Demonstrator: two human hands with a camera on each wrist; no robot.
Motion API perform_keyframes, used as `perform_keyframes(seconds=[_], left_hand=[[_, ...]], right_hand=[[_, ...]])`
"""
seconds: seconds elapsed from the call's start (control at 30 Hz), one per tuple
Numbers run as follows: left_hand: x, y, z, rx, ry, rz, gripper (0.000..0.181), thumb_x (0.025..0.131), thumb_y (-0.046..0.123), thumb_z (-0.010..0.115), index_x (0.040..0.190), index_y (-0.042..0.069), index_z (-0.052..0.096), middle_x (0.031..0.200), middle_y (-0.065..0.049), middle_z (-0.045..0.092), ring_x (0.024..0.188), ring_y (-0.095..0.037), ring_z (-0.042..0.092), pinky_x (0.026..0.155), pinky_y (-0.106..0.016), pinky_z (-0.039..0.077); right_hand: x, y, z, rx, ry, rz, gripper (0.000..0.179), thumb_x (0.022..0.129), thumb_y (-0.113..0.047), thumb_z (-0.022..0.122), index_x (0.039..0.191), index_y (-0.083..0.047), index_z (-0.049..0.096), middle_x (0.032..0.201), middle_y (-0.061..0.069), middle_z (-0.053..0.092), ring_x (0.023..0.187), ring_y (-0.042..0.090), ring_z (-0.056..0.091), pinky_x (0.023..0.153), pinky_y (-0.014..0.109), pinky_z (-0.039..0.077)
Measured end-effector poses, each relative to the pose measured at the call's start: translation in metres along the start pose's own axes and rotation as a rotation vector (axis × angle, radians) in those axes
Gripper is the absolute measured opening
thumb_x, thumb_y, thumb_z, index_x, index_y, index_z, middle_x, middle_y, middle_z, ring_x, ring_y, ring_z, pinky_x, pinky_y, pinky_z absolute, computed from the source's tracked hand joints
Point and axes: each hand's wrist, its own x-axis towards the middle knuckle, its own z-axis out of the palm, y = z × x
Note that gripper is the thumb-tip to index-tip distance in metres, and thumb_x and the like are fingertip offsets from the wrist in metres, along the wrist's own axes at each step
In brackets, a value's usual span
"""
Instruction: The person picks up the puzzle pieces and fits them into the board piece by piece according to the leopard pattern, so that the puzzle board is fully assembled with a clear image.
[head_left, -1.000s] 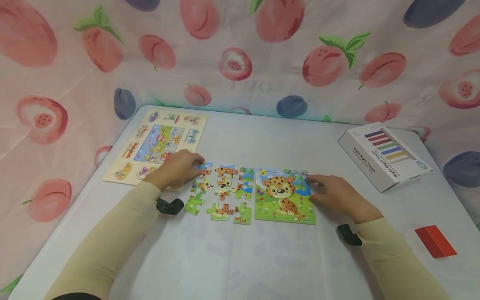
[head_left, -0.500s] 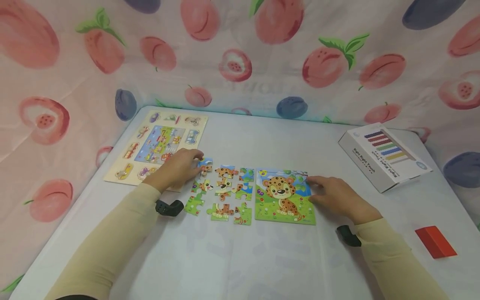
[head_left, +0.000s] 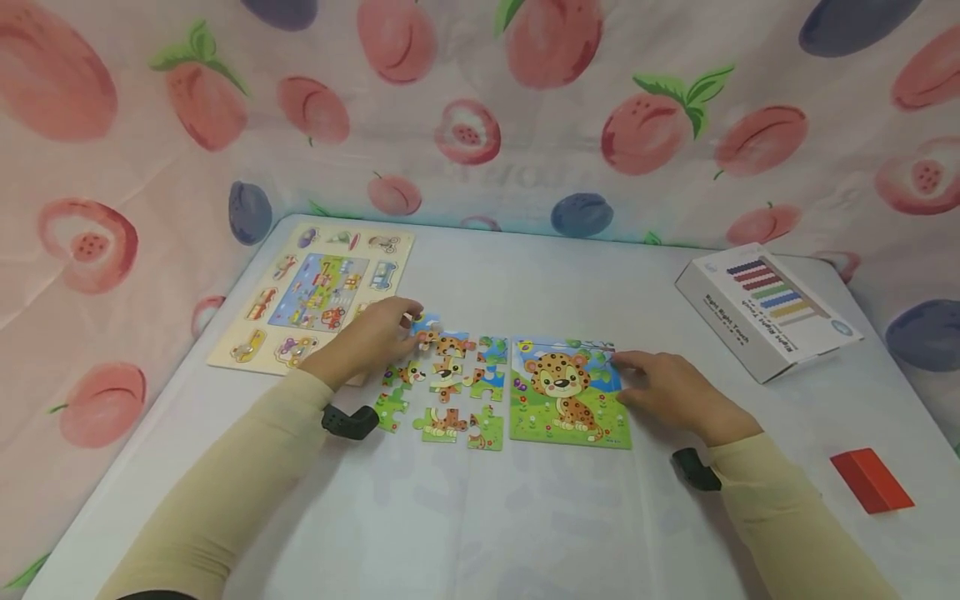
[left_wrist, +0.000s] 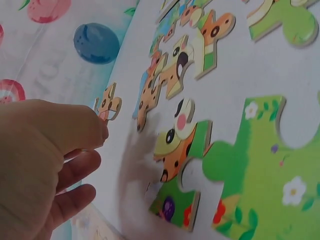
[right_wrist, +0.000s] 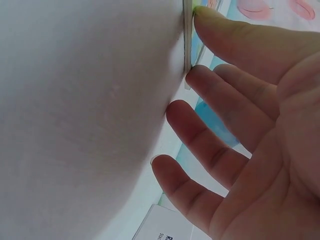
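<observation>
My left hand [head_left: 362, 343] pinches a jigsaw puzzle piece [left_wrist: 110, 102] between thumb and fingers, raised above the white table. Blue sky and spotted orange fur are printed on it. Close by lie loose jigsaw pieces [head_left: 447, 423] in rough columns, some joined, together showing parts of a leopard cub. To their right is a square picture board [head_left: 572, 392] with the whole cub on a meadow. At that board's right edge rests my right hand [head_left: 678, 396]; thumb and forefinger touch the edge, and in the right wrist view the other fingers [right_wrist: 187, 122] are loosely extended.
A wooden peg puzzle board [head_left: 251, 333] lies at the back left, partly behind my left hand. At the back right stands a white box [head_left: 765, 308] with coloured strips printed on it. A red block [head_left: 872, 482] sits at the right. Fruit-printed cloth [head_left: 465, 183] hangs behind.
My left hand has lifted the jigsaw piece from the top of the left column and carried it right, towards the middle column. My right hand stays at the picture board's edge.
</observation>
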Motion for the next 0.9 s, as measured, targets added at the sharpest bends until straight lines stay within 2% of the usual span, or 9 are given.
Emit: perform_keyframes(seconds=[0.2,0.5,0.63,0.8,0.9], left_hand=[[0.001,0.007,0.007,-0.040,0.010,0.050,0.051,0.094,0.013,0.069,0.138,-0.004,0.050,0.129,-0.016,0.057,0.115,-0.030,0.058,0.091,-0.042,0.051],[0.000,0.022,0.019,-0.123,-0.016,0.080,0.050,0.096,0.013,0.066,0.140,-0.002,0.048,0.131,-0.014,0.055,0.117,-0.028,0.056,0.088,-0.038,0.052],[0.001,0.027,0.024,-0.151,-0.009,0.091,0.049,0.094,0.013,0.067,0.138,-0.001,0.050,0.128,-0.012,0.058,0.111,-0.025,0.058,0.086,-0.036,0.052],[0.002,0.033,0.031,-0.136,0.007,0.124,0.046,0.094,0.014,0.070,0.134,-0.001,0.054,0.118,-0.010,0.060,0.098,-0.022,0.058,0.081,-0.034,0.050],[0.004,0.037,0.034,-0.120,0.011,0.141,0.044,0.093,0.014,0.071,0.132,-0.002,0.056,0.116,-0.009,0.060,0.097,-0.022,0.057,0.083,-0.034,0.050]], right_hand=[[0.000,0.000,-0.001,0.002,-0.005,0.007,0.057,0.090,-0.019,0.074,0.141,-0.002,0.055,0.136,0.025,0.056,0.125,0.048,0.050,0.103,0.063,0.037],[-0.001,-0.001,0.001,0.014,-0.010,0.024,0.057,0.090,-0.019,0.073,0.141,-0.002,0.055,0.135,0.027,0.056,0.125,0.049,0.049,0.103,0.064,0.037],[-0.001,0.000,0.001,0.017,-0.013,0.033,0.057,0.090,-0.018,0.073,0.142,-0.002,0.054,0.137,0.027,0.055,0.126,0.049,0.047,0.103,0.064,0.036],[-0.001,-0.001,0.002,0.024,-0.004,0.031,0.057,0.090,-0.019,0.074,0.141,-0.003,0.055,0.137,0.027,0.055,0.127,0.049,0.047,0.103,0.064,0.036],[-0.001,-0.001,0.001,0.027,0.000,0.028,0.057,0.089,-0.019,0.075,0.141,-0.003,0.056,0.135,0.026,0.056,0.125,0.049,0.049,0.102,0.064,0.037]])
